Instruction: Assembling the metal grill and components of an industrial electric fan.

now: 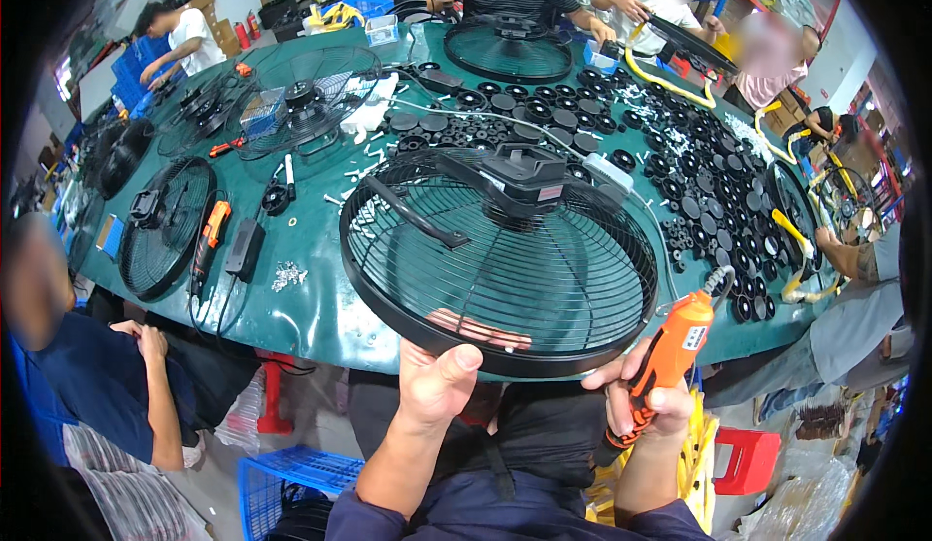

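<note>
A round black fan guard [500, 288] with a wide rim and wire grille stands tilted at the near table edge. On it sit a black motor housing [519, 177] and a curved black handle [413, 213]. My left hand [442, 381] grips the near rim, thumb outside and fingers under the grille, seen through the wires. My right hand [649, 400] is wrapped round an orange and black electric screwdriver [675, 342], its cord end up and its black nose down. Its fingertips come close to the rim; whether they touch it, I cannot tell.
The green table [320, 322] holds many black round knobs [714, 201], scattered screws [289, 275], a second orange screwdriver [211, 240] and a black adapter [245, 250]. Other fan guards [170, 225] lie to the left. Several people work around it. A blue crate [282, 478] and red stool [748, 458] stand below.
</note>
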Motion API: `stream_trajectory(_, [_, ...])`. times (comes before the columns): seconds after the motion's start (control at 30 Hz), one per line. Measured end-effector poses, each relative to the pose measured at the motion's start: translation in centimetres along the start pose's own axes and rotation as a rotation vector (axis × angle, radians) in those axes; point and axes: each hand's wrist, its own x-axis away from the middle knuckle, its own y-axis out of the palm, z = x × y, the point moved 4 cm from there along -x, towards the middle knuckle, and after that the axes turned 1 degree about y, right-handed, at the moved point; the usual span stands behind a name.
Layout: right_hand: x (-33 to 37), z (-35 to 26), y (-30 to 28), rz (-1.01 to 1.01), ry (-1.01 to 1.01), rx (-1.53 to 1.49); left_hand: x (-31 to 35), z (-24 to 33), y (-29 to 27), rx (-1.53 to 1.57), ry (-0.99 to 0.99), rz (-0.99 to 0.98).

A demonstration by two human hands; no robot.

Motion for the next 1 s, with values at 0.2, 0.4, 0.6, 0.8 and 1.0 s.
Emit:
stream_trajectory(0.2, [0.0,-0.2,0.6,0.146,-0.033,0.199,-0.4,0.2,2.0,-0.087,-0.010,0.106])
stream_trajectory(0.4, [-1.5,-1.1,0.2,0.024,-0.119,0.011,-2.0,0.2,3.5,-0.130,-0.054,0.085])
stream_trajectory(0.6, [-3.0,-2.5,0.4,0.035,-0.197,-0.016,-4.2,0.4,5.0,-0.131,-0.057,-0.025])
stream_trajectory(0.8, [-3.5,-2.8,0.7,-0.002,-0.175,-0.032,-4.6,0.4,5.2,-0.123,-0.061,-0.036])
stream_trajectory(1.0, [-2.8,-2.7,0.2,0.054,-0.158,-0.045,-3.8,0.4,4.8,-0.169,-0.080,0.054])
